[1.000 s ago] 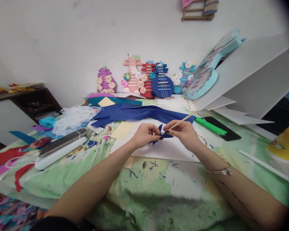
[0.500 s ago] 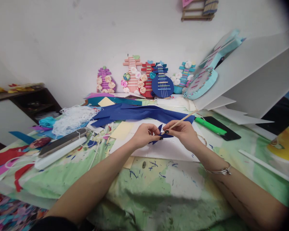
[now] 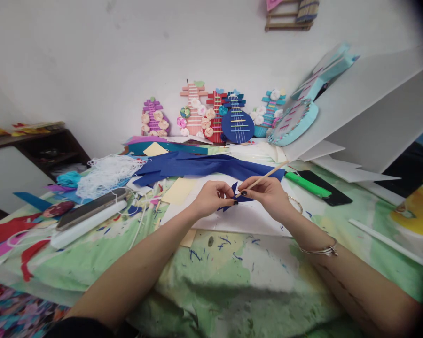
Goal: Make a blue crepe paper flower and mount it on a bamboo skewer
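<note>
Above a white sheet (image 3: 257,220), a small dark blue cut piece of paper (image 3: 245,198) with pointed ends sits between my two hands. My left hand (image 3: 216,197) is closed, its thumb and forefinger pinching the blue piece's left side. With thumb and fingers my right hand (image 3: 266,191) grips a thin wooden stick (image 3: 273,172), slanting up to the right. The stick's lower tip meets the blue piece near my left fingertips. Whether my right fingers also touch the paper is hard to make out.
Behind my hands lie folded blue sheets (image 3: 197,164). Paper lutes, one of them blue (image 3: 238,126), lean on the wall. A green cutter (image 3: 308,184) rests on a black phone-like slab (image 3: 333,192) at right. White string (image 3: 107,173) and a phone (image 3: 91,209) lie left; a yellow bottle (image 3: 418,211) stands right.
</note>
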The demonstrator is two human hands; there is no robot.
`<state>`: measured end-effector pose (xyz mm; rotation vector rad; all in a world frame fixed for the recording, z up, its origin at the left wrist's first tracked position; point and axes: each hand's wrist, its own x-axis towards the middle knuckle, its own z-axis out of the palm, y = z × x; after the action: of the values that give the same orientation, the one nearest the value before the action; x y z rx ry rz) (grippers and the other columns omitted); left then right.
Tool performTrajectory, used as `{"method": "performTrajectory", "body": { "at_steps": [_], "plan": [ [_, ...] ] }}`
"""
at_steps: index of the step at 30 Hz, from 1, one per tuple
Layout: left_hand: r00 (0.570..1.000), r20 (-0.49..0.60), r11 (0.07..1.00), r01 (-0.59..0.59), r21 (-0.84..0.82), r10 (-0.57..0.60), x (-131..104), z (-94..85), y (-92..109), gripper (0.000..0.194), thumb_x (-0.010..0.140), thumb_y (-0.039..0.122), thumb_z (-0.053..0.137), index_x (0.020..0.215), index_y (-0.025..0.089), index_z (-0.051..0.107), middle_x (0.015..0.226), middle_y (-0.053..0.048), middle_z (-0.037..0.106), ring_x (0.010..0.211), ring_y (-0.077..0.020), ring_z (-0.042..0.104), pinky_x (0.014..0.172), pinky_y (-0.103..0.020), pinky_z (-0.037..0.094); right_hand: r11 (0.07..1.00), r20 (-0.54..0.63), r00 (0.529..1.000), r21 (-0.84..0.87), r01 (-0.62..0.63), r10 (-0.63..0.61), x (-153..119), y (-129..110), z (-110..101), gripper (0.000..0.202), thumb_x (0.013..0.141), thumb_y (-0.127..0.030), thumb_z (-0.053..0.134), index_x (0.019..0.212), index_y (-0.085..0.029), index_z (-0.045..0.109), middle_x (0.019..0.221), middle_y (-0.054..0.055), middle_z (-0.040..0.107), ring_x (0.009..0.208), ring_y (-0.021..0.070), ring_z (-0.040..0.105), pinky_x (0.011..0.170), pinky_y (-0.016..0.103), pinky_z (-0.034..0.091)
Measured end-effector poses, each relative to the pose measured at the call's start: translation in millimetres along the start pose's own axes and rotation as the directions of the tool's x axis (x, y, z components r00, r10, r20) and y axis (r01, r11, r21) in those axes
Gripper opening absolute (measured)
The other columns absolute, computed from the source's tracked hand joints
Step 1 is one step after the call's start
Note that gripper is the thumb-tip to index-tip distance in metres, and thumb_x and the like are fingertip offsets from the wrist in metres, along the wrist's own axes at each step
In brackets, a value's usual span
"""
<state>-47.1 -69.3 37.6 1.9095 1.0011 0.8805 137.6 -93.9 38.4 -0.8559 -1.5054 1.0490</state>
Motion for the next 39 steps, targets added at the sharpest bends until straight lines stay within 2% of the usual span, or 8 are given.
{"method": "performTrajectory", "body": {
  "at_steps": [13,32,39],
  "plan": [
    [0.999,0.016,0.999,0.033,-0.015,-0.033,-0.8,-0.4,2.5,0.017,0.059,0.023,0.073,0.069,0.013,0.062,0.062,0.001,0.059,0.051,-0.0074,0.046,0.049,-0.020,0.037,1.000,0.009,1.000,0.026,-0.010,0.010,0.0,-0.2,0.1,0.014,0.065,-0.026,0.075,0.075,-0.017,0.070,0.072,0.003,0.067,0.070,0.0154,0.063,0.070,0.032,0.052],
    [1.000,0.009,1.000,0.018,-0.016,-0.018,0.3,0.2,-0.7,0.017,0.059,0.022,0.073,0.068,0.013,0.062,0.061,0.001,0.059,0.050,-0.0072,0.045,0.048,-0.020,0.036,0.999,0.012,1.000,0.045,-0.008,0.008,0.8,2.0,-0.1,0.012,0.064,-0.023,0.075,0.074,-0.018,0.070,0.072,0.003,0.068,0.070,0.0155,0.063,0.069,0.032,0.052],
    [0.998,0.051,0.992,0.040,-0.121,-0.034,-0.6,-0.4,0.5,0.019,0.059,0.022,0.074,0.069,0.013,0.062,0.064,0.000,0.060,0.051,-0.0074,0.048,0.050,-0.021,0.038,0.999,-0.041,0.999,0.036,0.014,-0.013,0.6,1.3,-0.8,0.009,0.066,-0.022,0.074,0.074,-0.019,0.071,0.072,0.001,0.068,0.068,0.0137,0.062,0.066,0.028,0.050]
  ]
}}
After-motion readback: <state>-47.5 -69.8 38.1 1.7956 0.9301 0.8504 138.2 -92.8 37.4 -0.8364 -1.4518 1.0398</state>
